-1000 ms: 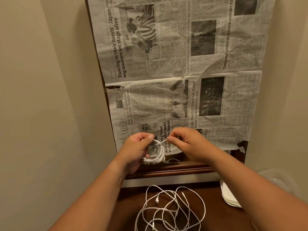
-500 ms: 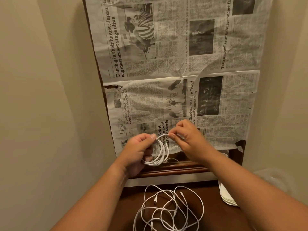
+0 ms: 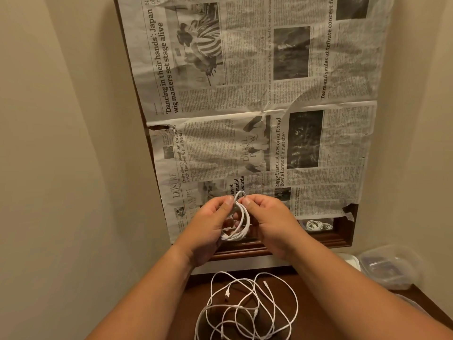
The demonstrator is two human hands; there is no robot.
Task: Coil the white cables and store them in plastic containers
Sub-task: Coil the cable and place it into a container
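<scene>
A small coil of white cable (image 3: pixel 241 223) hangs in the air in front of the papered panel. My left hand (image 3: pixel 211 223) grips the coil from the left, thumb and fingers pinching its top. My right hand (image 3: pixel 268 220) pinches the same top loop from the right. Below, on the dark wooden surface (image 3: pixel 316 312), lies a loose tangle of white cables (image 3: pixel 245 307) with plugs showing. A clear plastic container (image 3: pixel 389 268) sits at the right edge. Another coiled white cable (image 3: pixel 317 225) shows behind my right hand, under the newspaper's lower edge.
Newspaper sheets (image 3: pixel 257 99) cover a wood-framed panel (image 3: pixel 255 249) straight ahead. Beige walls close in on the left and right. A white flat item (image 3: pixel 351 262) lies beside the container.
Both hands have drawn closer together at the top of the coil, and the right hand has brought the cable end against the loops. The view has shifted slightly.
</scene>
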